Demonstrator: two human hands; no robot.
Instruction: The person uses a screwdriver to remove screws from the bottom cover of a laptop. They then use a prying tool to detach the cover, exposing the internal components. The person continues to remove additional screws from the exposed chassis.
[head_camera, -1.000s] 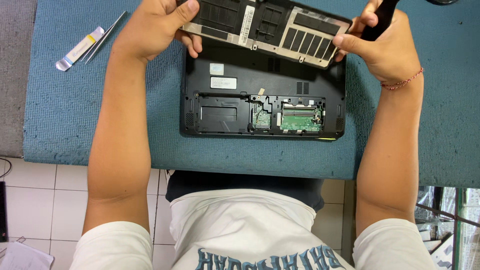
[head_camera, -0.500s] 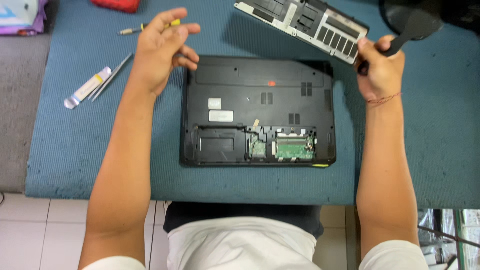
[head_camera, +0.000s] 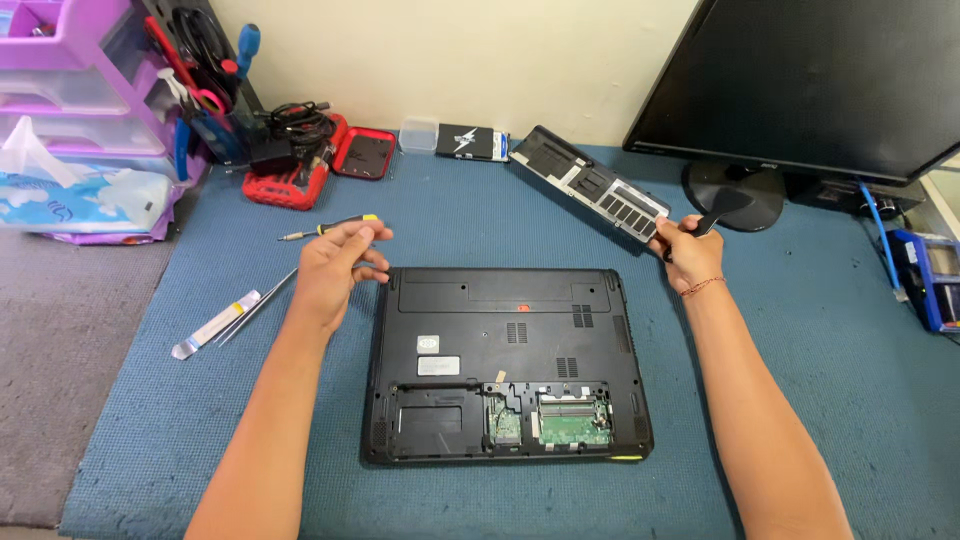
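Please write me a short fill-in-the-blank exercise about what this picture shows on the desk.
1. The right hand holds the grey cover panel by its ____ end, the one nearest the monitor stand.
2. The laptop lies with its ____ side facing up, its compartments open.
3. The left hand holds nothing; the screwdriver just beyond it has a yellow and ____ handle.
4. Everything rests on a ____ mat.

Missing words: right; bottom; black; blue

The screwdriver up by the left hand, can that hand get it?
Probably yes. The left hand hovers just below the screwdriver, holds nothing I can see, and only bare blue mat lies between them.
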